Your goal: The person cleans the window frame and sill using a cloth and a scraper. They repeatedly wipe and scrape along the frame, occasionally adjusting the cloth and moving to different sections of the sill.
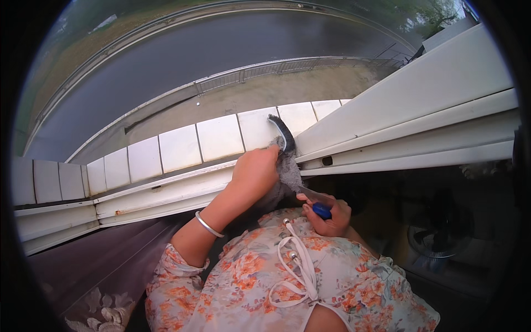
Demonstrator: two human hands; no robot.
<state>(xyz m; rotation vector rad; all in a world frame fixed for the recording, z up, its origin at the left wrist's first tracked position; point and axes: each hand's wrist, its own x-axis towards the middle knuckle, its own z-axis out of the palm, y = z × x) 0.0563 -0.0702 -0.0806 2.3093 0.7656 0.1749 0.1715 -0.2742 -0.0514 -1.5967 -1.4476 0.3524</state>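
Observation:
At the window frame my left hand (pixel 256 169) grips a curved brush (pixel 287 137) with dark bristles and a pale back. Its fingers are also around a fluffy grey cloth (pixel 291 172), which hangs down between my two hands; the exact grip is partly hidden. Close to my chest, my right hand (pixel 332 218) is closed around a tool with a blue handle (pixel 322 210) and a flat grey blade (pixel 314 195). The blade's tip meets the lower end of the cloth. Below the brush runs the white window track (pixel 166 195).
White tiles (pixel 178 147) line the outer sill, with a railing (pixel 265 70) and a road beyond and below. A white sash (pixel 415 103) slants in from the right. Dark curtain fabric (pixel 116 265) hangs at left. Indoors at right stands a fan (pixel 439 240).

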